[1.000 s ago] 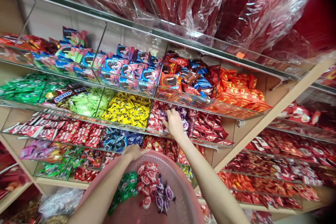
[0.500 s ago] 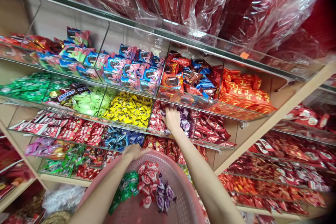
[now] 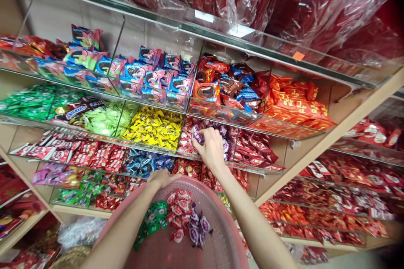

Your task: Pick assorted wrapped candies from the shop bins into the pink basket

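Reaching into a clear acrylic bin [image 3: 186,155] of purple and red-white wrapped candies, my right hand [image 3: 212,149] seems to pinch one purple-wrapped candy [image 3: 198,137] between narrowly closed fingers, while my left hand [image 3: 162,178] curls over the rim of a pink perforated plastic basket [image 3: 202,185], holding it close beneath, with red-white and green candies [image 3: 178,214] inside.

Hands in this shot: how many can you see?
2. The left hand rests on the rim of the pink plastic basket; the right hand touches a purple-wrapped sweet on the shelf. No others show.
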